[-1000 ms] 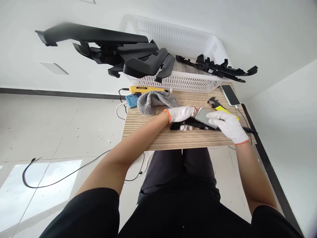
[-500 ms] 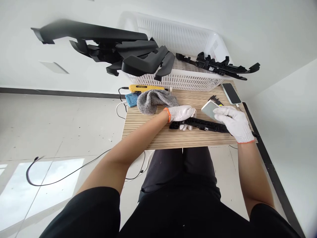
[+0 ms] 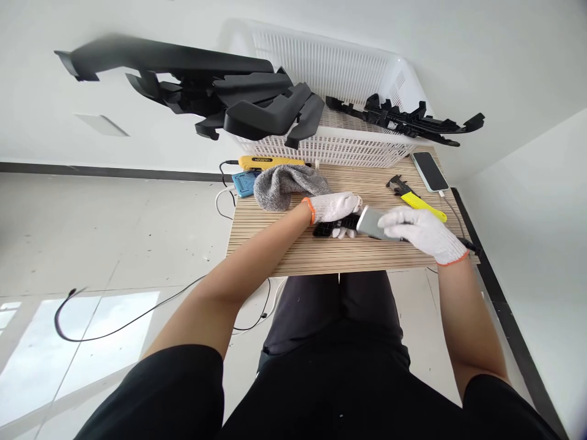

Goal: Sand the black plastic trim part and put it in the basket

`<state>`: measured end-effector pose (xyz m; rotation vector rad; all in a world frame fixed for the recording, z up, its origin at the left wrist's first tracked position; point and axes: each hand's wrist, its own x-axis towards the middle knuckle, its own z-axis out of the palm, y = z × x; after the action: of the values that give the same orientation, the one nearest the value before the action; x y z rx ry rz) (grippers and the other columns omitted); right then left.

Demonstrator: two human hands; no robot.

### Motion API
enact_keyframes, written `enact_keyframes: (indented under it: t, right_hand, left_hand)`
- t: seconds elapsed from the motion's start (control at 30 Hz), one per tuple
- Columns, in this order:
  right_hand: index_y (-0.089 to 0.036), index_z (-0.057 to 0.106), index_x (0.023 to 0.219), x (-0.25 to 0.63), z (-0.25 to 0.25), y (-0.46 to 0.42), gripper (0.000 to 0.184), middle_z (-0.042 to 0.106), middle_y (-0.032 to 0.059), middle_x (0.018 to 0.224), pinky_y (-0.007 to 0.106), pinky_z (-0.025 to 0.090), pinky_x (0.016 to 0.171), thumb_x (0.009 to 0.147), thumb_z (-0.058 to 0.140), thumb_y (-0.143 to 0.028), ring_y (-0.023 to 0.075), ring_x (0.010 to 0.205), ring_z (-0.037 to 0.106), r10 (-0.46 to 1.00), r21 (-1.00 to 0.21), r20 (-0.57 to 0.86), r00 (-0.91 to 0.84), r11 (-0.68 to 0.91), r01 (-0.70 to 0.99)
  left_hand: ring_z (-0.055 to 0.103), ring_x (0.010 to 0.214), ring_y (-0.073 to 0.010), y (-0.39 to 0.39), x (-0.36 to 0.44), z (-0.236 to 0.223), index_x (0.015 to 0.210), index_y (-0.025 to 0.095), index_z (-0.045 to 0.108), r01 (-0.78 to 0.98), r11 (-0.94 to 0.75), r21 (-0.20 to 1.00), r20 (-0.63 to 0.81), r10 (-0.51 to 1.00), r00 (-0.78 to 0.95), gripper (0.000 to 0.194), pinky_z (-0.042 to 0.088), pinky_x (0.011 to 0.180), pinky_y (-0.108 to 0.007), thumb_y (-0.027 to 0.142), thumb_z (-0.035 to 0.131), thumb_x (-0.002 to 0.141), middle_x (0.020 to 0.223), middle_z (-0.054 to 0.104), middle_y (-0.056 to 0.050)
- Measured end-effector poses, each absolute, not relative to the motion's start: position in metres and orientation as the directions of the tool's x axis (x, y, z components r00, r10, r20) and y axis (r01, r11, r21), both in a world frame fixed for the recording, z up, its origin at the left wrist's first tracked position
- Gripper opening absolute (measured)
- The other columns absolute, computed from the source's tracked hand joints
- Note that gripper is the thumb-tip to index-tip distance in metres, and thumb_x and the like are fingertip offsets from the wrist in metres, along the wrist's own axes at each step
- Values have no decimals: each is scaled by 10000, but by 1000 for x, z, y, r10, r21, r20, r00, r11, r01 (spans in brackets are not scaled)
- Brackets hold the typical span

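Both my hands wear white knit gloves with orange cuffs. My left hand (image 3: pixel 334 208) presses down on the left end of a long black plastic part (image 3: pixel 332 228) lying on the wooden table (image 3: pixel 293 250), fingers curled over it. My right hand (image 3: pixel 422 232) grips a flat grey block (image 3: pixel 370 222) and holds it against the middle of the black part, hiding most of that part.
A grey cloth (image 3: pixel 287 184), a yellow tool (image 3: pixel 268 162) and a blue device (image 3: pixel 242 182) lie at the table's back left. A yellow-handled caliper (image 3: pixel 415 198) and a phone (image 3: pixel 430 172) sit back right. A white basket (image 3: pixel 330 91) holds several black plastic parts (image 3: pixel 257 110).
My right hand lifted the grey block off the black part to the right, then brought it back down onto the part near my left hand. My left hand stayed put.
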<state>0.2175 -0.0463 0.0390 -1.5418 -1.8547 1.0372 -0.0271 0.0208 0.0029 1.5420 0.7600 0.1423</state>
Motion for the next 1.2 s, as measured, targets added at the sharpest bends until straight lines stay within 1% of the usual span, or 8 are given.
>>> enact_keyframes:
  t: [0.13,0.27,0.6,0.7,0.83,0.97,1.07,1.2]
  right_hand:
    - [-251,759,910,215,41,-47,121,767,27,1071,411,585,979,828,690,-308,218,1021,708,984,-823,25,-178,121,555]
    - [-263,706,838,210,41,-51,63,756,20,1027,431,578,969,839,670,-315,233,998,696,946,-768,-6,-325,204,607]
    - [-256,719,862,201,39,-54,118,755,22,1055,461,533,1028,808,623,-212,241,1053,688,986,-740,161,-54,157,654]
    - [-261,731,862,200,37,-53,121,763,18,1037,456,561,978,806,632,-221,243,1018,703,987,-765,35,-158,128,631]
    - [-260,738,878,201,32,-51,138,760,17,1050,472,526,1045,815,623,-214,244,1061,695,977,-712,201,-73,197,674]
    - [-267,735,869,203,28,-49,141,768,9,1017,456,564,967,809,621,-210,241,993,710,974,-702,90,-207,209,681]
    - [-264,729,848,203,29,-48,163,762,19,1028,494,522,1028,820,587,-189,257,1041,693,965,-609,248,-81,221,762]
    - [-257,722,830,207,31,-49,140,750,24,998,465,537,1007,794,607,-185,245,1003,693,968,-684,221,-122,243,687]
  left_hand:
    - [650,457,-136,19,-28,5,758,117,620,373,64,926,-347,539,768,379,522,448,-191,333,360,931,740,756,-138]
    - [672,487,-139,20,-28,3,748,134,572,358,74,931,-339,539,771,370,546,487,-187,348,355,957,715,749,-129]
    - [714,558,-158,20,-27,1,725,141,561,355,95,930,-347,542,765,327,565,510,-190,323,381,929,730,753,-127]
    - [692,520,-157,20,-27,1,695,142,555,354,110,929,-354,546,760,339,563,500,-205,328,393,927,710,745,-127]
    - [669,484,-144,21,-27,-1,724,136,577,354,101,930,-349,545,762,363,548,483,-197,357,394,946,708,747,-126]
    - [686,507,-147,22,-26,-1,701,147,537,355,98,930,-349,540,766,334,559,496,-196,315,380,942,709,751,-122]
    - [691,510,-146,21,-26,1,706,139,559,359,87,929,-347,539,767,360,570,508,-200,314,365,952,721,755,-126]
    - [690,510,-142,21,-26,4,698,121,593,382,66,922,-364,489,793,371,560,496,-192,305,386,945,730,758,-133]
